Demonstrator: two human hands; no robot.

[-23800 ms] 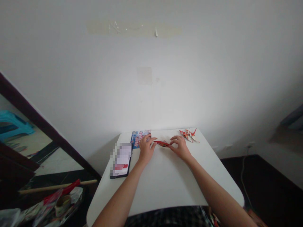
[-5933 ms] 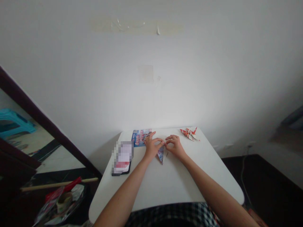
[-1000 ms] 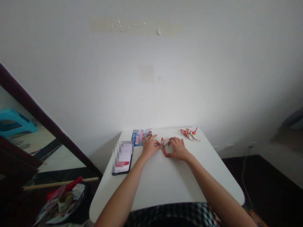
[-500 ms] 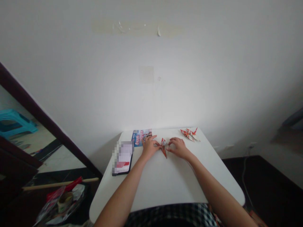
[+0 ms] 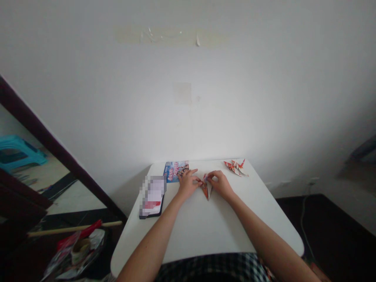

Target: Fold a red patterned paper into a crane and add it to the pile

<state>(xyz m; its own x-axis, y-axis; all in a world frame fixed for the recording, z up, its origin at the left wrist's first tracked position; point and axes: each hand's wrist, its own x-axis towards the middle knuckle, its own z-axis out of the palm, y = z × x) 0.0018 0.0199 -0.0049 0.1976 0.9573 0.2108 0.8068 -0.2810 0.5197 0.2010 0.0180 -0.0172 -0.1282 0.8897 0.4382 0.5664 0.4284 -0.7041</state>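
A small red and white folded paper piece [image 5: 206, 188] lies on the white table [image 5: 205, 227], its narrow point towards me. My left hand [image 5: 187, 185] pinches its left upper edge with thumb and fingers. My right hand [image 5: 220, 184] pinches its right upper edge, fingers curled. Both hands rest on the table near its far side.
Folded red and white paper figures [image 5: 235, 167] lie at the table's far right corner. A blue printed sheet [image 5: 174, 170] lies at the far edge behind my left hand. A dark phone [image 5: 152, 197] sits at the left edge. Clutter and a wooden stick [image 5: 73, 229] lie on the floor left.
Over the last second my hands have drawn closer together on the paper piece, and its pointed end has come a little nearer to me.
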